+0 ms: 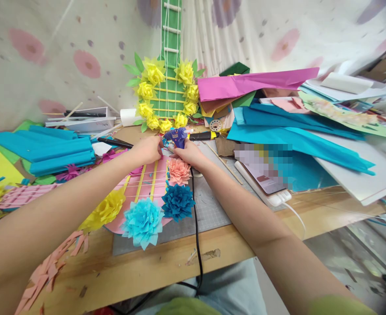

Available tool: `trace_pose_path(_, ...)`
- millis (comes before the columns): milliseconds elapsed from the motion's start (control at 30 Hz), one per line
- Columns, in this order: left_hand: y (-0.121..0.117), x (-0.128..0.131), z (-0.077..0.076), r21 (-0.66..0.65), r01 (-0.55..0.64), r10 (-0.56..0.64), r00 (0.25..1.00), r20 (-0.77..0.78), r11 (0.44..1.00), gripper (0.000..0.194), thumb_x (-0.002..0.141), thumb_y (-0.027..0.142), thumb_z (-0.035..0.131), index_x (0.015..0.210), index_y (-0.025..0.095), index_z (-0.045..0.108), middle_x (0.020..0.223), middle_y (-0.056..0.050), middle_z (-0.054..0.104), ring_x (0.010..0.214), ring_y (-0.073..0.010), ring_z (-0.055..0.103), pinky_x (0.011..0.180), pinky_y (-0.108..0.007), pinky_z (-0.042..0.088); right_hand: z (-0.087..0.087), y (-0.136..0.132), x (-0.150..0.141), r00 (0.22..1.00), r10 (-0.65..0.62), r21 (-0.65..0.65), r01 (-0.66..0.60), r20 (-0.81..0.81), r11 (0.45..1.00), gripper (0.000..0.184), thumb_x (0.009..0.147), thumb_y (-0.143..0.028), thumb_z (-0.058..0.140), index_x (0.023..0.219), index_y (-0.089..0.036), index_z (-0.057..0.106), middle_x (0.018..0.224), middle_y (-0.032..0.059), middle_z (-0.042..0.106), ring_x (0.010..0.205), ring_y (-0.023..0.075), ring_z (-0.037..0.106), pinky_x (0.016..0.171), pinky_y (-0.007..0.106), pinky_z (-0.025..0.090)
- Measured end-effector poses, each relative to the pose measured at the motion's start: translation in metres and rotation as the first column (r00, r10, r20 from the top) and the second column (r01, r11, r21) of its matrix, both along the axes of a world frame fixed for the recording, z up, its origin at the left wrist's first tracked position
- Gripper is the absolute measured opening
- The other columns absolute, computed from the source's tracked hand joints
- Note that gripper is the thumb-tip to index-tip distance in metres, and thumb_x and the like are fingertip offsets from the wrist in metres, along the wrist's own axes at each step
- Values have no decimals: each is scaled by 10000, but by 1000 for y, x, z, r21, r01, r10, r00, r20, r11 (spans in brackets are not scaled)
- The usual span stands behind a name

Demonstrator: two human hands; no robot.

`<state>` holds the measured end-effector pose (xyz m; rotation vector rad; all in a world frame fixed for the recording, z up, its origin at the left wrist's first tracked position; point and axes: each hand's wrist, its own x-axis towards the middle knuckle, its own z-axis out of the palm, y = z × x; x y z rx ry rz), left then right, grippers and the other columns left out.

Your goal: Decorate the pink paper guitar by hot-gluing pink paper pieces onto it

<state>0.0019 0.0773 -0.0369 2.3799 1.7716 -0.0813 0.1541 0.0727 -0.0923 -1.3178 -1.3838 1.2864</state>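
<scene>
My right hand (189,153) is closed around the handle of a blue hot glue gun (177,136), whose black cord runs down over the table edge. Beside the gun's left end is my left hand (149,149), its fingers curled together; whatever they hold is hidden. Both hands are over the far part of a pink paper guitar body (143,183) with yellow strips and white strings. Around its edge are paper flowers: a coral one (179,170), a dark blue one (178,201), a light blue one (143,224) and a yellow one (106,211).
A green paper guitar (170,98) with yellow flowers stands against the curtain. Blue crepe paper (58,146) lies left, more paper (298,140) is heaped right. A phone (261,170) rests by a white power strip (276,199). A grey cutting mat (212,210) covers the wooden table (140,271).
</scene>
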Motion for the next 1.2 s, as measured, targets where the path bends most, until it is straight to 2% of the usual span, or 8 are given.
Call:
trace_pose_path(267, -2, 0, 2, 1, 13, -13, 1000, 13, 1000, 300, 673, 170, 589, 967, 171, 650, 853, -72, 730, 877, -248, 678, 734, -303, 485, -2, 3, 0, 1000, 12, 22, -12, 25, 1000, 236, 794, -143, 595, 1000, -218, 509, 955, 12, 688, 743, 167, 720, 736, 323, 597)
trace_pose_path(600, -2, 1, 0, 5, -5, 5, 1000, -24, 1000, 284, 696, 188, 597, 978, 175, 631, 924, -76, 731, 901, -242, 674, 745, -298, 485, 2, 1, -1, 1000, 4, 1, -4, 20, 1000, 198, 787, -132, 587, 941, -216, 496, 923, 3, 680, 731, 150, 718, 693, 270, 591)
trace_pose_path(733, -6, 0, 9, -42, 27, -25, 999, 44, 999, 421, 684, 143, 594, 1105, 157, 596, 910, -58, 735, 850, -219, 670, 718, -286, 480, 9, -4, -1, 999, -9, -56, 7, -42, 998, 218, 771, -92, 571, 922, -214, 474, 827, -7, 655, 691, 149, 707, 652, 265, 581)
trace_pose_path(833, -6, -6, 20, -125, 39, -19, 987, 158, 991, 566, 668, 150, 616, 1228, 131, 537, 994, -65, 728, 858, -197, 664, 704, -262, 482, 17, -9, -1, 995, -26, -99, 17, -97, 995, 230, 764, -73, 563, 909, -213, 453, 762, -13, 628, 660, 144, 691, 596, 247, 563)
trace_pose_path(933, 1, -17, 31, -163, -17, 64, 956, 286, 987, 555, 639, 191, 642, 1188, 139, 576, 1035, -70, 716, 910, -210, 665, 734, -264, 498, 24, -10, 4, 993, -37, -94, 27, -109, 995, 236, 740, -51, 563, 874, -210, 451, 747, -11, 621, 663, 137, 680, 568, 227, 541)
trace_pose_path(1067, 6, -45, 39, -155, -200, 247, 876, 413, 967, 420, 601, 217, 650, 1019, 174, 644, 955, -56, 722, 905, -223, 679, 781, -287, 516, 30, -3, 22, 995, -57, -33, 54, -80, 998, 220, 722, -69, 586, 857, -205, 477, 688, -20, 613, 610, 119, 640, 498, 198, 483)
trace_pose_path(1200, -7, -76, 35, -154, -296, 333, 816, 472, 943, 323, 575, 284, 682, 881, 191, 642, 896, -53, 725, 898, -221, 675, 796, -300, 521, 36, 7, 48, 996, -89, 17, 89, -15, 996, 178, 721, -142, 644, 804, -202, 498, 496, -64, 505, 415, 75, 457, 384, 182, 352)
